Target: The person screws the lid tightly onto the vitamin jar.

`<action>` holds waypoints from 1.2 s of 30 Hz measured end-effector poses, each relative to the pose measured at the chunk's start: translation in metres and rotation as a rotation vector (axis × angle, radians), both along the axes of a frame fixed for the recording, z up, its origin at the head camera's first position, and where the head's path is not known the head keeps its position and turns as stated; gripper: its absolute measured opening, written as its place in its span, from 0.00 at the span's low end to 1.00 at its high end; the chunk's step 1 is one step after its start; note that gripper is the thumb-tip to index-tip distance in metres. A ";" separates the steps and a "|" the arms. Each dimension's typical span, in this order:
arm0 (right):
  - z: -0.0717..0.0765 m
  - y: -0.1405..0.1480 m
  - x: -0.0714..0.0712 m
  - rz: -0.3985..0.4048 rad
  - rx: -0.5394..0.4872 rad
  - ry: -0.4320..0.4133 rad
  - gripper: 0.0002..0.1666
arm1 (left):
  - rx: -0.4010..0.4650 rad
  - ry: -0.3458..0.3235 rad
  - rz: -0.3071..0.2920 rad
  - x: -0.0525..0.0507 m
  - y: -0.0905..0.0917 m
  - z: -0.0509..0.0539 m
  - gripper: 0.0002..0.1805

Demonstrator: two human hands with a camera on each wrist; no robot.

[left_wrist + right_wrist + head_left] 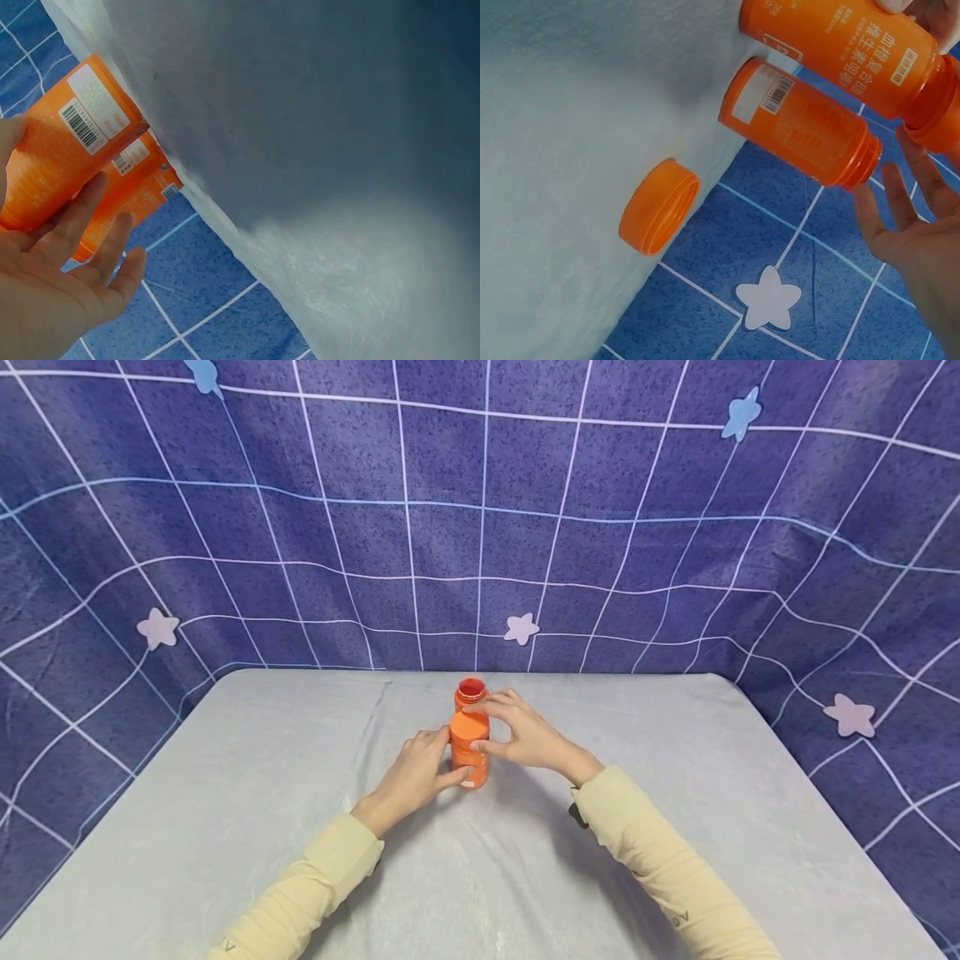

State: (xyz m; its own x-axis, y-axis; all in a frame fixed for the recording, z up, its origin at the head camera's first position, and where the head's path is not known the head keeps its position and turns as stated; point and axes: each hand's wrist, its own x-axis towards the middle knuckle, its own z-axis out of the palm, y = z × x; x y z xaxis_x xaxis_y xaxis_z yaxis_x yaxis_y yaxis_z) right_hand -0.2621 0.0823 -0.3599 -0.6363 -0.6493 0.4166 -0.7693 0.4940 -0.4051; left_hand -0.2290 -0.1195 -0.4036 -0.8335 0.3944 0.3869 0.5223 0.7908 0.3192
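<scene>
One left hand (411, 768) clamps thumb and fingers round an upright orange bottle (471, 770) near the far edge of the grey table (285, 743). Just behind stands an open bottle (471, 690). From the right, the right hand (528, 737) pinches the cap (469, 727) at the front bottle's neck. Farther right, a loose cap (658, 207) lies opening up.

Pale yellow sleeves (660, 856), dark lettering (680, 919)
</scene>
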 end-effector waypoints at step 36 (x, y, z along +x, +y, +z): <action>-0.010 0.000 0.001 -0.061 -0.071 -0.008 0.33 | 0.002 -0.013 0.002 0.001 0.000 0.000 0.27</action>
State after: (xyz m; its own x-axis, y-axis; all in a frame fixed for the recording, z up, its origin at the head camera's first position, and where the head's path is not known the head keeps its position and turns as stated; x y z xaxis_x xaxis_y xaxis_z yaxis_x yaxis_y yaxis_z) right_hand -0.2612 0.0823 -0.3701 -0.6773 -0.5785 0.4545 -0.7352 0.5097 -0.4469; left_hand -0.2282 -0.1193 -0.4039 -0.8392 0.3917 0.3773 0.5165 0.7911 0.3277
